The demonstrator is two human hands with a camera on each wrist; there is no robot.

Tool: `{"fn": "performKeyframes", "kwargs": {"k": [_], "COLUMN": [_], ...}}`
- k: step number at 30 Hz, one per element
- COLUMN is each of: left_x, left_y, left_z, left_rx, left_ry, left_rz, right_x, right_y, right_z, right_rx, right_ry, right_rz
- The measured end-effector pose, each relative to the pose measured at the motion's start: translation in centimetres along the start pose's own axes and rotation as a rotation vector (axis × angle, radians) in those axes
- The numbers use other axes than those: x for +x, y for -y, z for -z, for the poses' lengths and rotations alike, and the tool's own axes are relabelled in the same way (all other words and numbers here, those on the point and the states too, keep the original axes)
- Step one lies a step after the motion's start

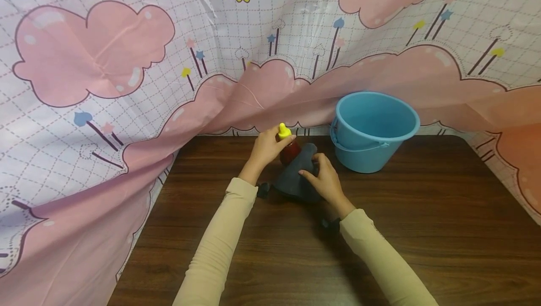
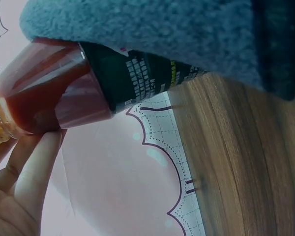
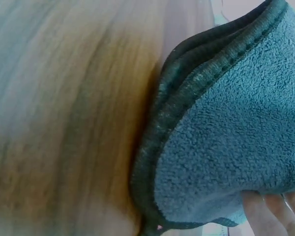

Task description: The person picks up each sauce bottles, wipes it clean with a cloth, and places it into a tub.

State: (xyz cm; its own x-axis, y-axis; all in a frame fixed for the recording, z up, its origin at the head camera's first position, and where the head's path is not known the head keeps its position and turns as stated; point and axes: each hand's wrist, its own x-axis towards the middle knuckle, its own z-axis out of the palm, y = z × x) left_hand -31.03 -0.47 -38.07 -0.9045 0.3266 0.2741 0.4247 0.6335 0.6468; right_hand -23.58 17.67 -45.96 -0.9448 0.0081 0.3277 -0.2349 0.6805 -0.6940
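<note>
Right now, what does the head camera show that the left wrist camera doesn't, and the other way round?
Only the head view shows the blue bucket and the right hand. Only the left wrist view shows the dark label with pale lettering. Both share the left hand gripping the bottle near its top, the gray cloth, the wooden table and the patterned backdrop.
</note>
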Motion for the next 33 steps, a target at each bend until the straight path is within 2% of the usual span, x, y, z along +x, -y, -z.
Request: {"fn": "performKeyframes", "kwargs": {"k": [6, 13, 21, 24, 33], "left_x": [0.05, -0.11, -0.1, -0.06, 0.04], "left_y": [-0.02, 0.12, 0.13, 0.09, 0.33], "left_z": [-0.03, 0.06, 0.37, 0.49, 0.2], "left_rx": [-0.016, -0.025, -0.014, -0.015, -0.017], "left_ry": [0.011, 0.006, -0.006, -0.006, 0.01], "left_rz": [0.006, 0.002, -0.01, -0.002, -0.015], "right_x": [-0.11, -0.09, 0.02, 0.16, 0.19], "right_y": [-0.68, -0.48, -0.23, -0.25, -0.5], "right_z": [-0.23, -0.45, -0.51, -0.36, -0.03], "right_rx": [-0.004, 0.007, -0.041, -0.044, -0.025], "right_ry": [0.016, -0.003, -0.111, -0.131, -0.114], "right_rz": [-0.029, -0.035, 0.084, 0.095, 0.08]}}
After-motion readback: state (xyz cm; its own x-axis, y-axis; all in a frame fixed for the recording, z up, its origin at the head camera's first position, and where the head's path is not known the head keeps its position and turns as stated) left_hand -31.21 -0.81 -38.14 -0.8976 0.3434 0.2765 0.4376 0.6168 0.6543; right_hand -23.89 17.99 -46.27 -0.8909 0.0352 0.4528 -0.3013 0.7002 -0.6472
